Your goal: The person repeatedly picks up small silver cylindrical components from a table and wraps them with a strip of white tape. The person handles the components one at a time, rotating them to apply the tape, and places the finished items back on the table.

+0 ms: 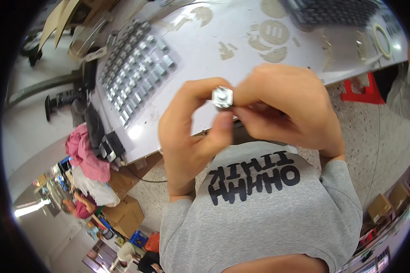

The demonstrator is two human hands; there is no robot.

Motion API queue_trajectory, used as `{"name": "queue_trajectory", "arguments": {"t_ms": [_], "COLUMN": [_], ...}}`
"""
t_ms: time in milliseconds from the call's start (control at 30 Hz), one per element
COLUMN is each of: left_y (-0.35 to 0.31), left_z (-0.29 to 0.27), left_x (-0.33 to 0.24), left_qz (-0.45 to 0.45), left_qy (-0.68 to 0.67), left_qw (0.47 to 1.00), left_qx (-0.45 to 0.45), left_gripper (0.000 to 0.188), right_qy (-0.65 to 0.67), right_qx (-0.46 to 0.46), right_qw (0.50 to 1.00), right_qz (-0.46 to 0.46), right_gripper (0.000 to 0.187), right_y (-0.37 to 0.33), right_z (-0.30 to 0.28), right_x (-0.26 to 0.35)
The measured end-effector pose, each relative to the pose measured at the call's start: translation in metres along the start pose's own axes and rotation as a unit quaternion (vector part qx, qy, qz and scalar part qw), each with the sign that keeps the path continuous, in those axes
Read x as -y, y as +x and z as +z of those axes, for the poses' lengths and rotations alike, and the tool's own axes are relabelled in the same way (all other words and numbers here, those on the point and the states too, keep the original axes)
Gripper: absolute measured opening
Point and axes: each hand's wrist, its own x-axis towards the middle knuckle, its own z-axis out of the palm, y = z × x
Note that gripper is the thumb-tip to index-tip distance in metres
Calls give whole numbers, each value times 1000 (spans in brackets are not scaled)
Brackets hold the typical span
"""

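A small silver metal part (pixel 222 97) with a six-sided end face is held up in front of my chest, above the table's near edge. My left hand (pixel 187 120) closes on it, index finger curled over the far side and thumb at the near side. From the right, my right hand (pixel 289 107) pinches at the part's side with its fingertips pressed together. The fingers hide most of the part's body, and the hands are slightly blurred. Beyond my left hand, a clear tray (pixel 175 63) holds rows of similar silver cylinders on the white table (pixel 205 50).
A dark tray of black pieces (pixel 335 13) lies at the far right, with a tape roll (pixel 381 41) beside it. Torn tan paper discs (pixel 274 32) lie mid-table. A red stool (pixel 362 91) stands right; a pink checked cloth (pixel 89 152) hangs left. Another person (pixel 79 202) is in the background.
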Motion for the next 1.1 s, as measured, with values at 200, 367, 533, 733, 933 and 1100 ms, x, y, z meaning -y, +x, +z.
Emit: {"name": "queue_trajectory", "arguments": {"t_ms": [200, 367, 533, 733, 933, 1100], "left_y": [2, -5, -5, 5, -2, -3], "left_z": [-12, -6, 3, -19, -31, -34], "left_x": [7, 17, 45, 52, 50, 48], "left_qz": [-51, -179, -180, -139, -97, -81], "left_qy": [-107, -216, -326, -130, 64, 80], "left_qw": [983, 949, 924, 982, 993, 992], "left_qx": [141, 142, 83, -4, -37, -48], "left_gripper": [16, 28, 18, 27, 33, 25], "right_qy": [-165, -272, -219, -23, 46, 81], "right_qx": [14, 30, 67, 7, -124, -146], "right_qw": [972, 936, 946, 998, 984, 971], "right_qz": [-164, -220, -229, -65, 118, 172], "right_gripper": [20, 15, 13, 17, 7, 5], "right_y": [-4, -4, -10, -16, -29, -27], "right_z": [10, 16, 24, 10, 14, 13], "right_x": [4, 4, -3, -11, -10, -10]}}
